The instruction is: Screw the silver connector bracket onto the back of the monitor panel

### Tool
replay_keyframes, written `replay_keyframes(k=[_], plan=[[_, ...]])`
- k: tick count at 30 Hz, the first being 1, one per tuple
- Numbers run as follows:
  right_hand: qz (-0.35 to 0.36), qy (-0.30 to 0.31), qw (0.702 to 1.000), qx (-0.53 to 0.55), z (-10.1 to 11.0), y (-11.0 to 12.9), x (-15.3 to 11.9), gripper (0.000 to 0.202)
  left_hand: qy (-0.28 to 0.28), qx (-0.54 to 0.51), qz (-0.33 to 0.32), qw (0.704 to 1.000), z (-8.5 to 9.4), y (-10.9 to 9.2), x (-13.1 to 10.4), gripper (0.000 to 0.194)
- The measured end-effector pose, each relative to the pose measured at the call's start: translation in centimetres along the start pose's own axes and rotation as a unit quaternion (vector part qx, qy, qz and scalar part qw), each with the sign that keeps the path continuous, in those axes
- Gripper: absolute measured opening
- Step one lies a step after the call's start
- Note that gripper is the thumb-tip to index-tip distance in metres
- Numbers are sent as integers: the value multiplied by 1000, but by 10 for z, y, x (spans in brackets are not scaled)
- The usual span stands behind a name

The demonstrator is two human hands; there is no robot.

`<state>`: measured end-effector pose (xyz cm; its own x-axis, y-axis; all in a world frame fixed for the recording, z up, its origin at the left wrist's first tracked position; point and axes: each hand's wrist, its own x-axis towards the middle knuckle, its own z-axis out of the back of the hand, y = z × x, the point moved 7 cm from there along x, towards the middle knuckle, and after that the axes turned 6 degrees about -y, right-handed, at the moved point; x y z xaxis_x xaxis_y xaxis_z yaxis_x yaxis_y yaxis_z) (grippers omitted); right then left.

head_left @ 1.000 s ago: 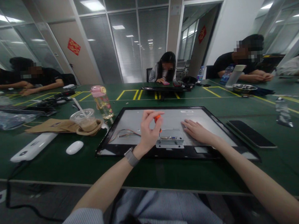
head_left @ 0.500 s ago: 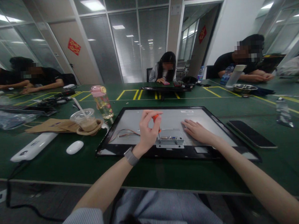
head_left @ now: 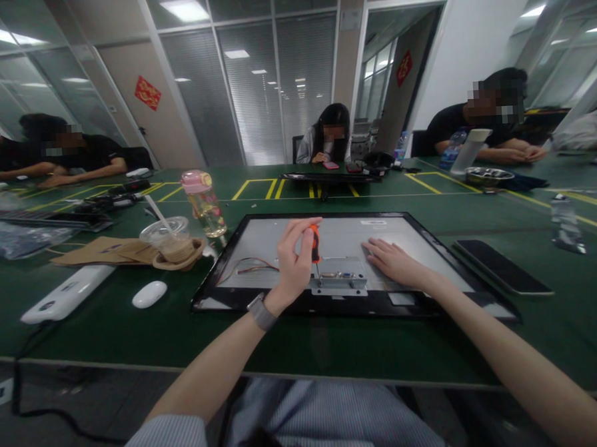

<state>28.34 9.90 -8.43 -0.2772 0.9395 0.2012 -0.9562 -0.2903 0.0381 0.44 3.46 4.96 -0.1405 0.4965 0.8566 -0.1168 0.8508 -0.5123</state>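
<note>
Lying on the green table is a flat screen panel (head_left: 339,231) with a black frame and a grey metal back. My left hand (head_left: 294,260), with a watch on the wrist, grips an upright orange and black screwdriver (head_left: 315,244). Its shaft points down at the left part of a metal bracket (head_left: 342,284) with video ports, at the panel's near side; the exact tip contact is too small to tell. Flat on the panel's back, right of the bracket, rests my right hand (head_left: 393,262), fingers stretched out. Thin cables (head_left: 255,267) lie left of my left hand.
Left of the panel are a white mouse (head_left: 149,294), a white power strip (head_left: 68,293), an iced drink cup (head_left: 168,240) and a pink-lidded bottle (head_left: 204,205). A black phone (head_left: 501,267) lies to the right. Several people sit across the table, beside another dark panel (head_left: 331,178).
My left fingers have shifted around the screwdriver's handle, and more of the handle shows now. My right hand and the panel have stayed in place.
</note>
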Motion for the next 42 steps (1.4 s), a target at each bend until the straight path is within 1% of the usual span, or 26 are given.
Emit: replay_keyframes(k=[8, 11, 17, 19, 22, 28, 31, 34, 37, 42], plan=[[13, 1, 1000, -7, 1, 1, 1, 62, -13, 31, -30, 999, 2, -5, 0, 11], [11, 7, 1000, -8, 3, 3, 1, 61, -13, 29, -31, 999, 2, -4, -1, 12], [8, 11, 1000, -9, 3, 4, 0, 61, -39, 44, -32, 998, 4, -2, -1, 10], [9, 8, 1000, -6, 3, 4, 0, 62, -36, 42, -25, 998, 3, -2, -1, 11], [6, 4, 1000, 2, 3, 3, 0, 61, -24, 36, -5, 999, 3, -1, 0, 17], [2, 6, 1000, 2, 4, 4, 0, 61, 23, -19, 47, 998, -3, 8, 0, 28], [5, 8, 1000, 1, 5, 4, 0, 62, 26, -14, 32, 999, -4, 8, 0, 24], [10, 4, 1000, -2, 5, 4, 0, 62, -3, 4, 2, 1000, -2, 5, 0, 17], [14, -2, 1000, -6, 5, 4, -1, 61, -22, 11, 2, 1000, -1, 3, 0, 15], [5, 5, 1000, -4, 5, 4, -1, 61, 6, 24, 4, 1000, -3, 1, 3, 13]])
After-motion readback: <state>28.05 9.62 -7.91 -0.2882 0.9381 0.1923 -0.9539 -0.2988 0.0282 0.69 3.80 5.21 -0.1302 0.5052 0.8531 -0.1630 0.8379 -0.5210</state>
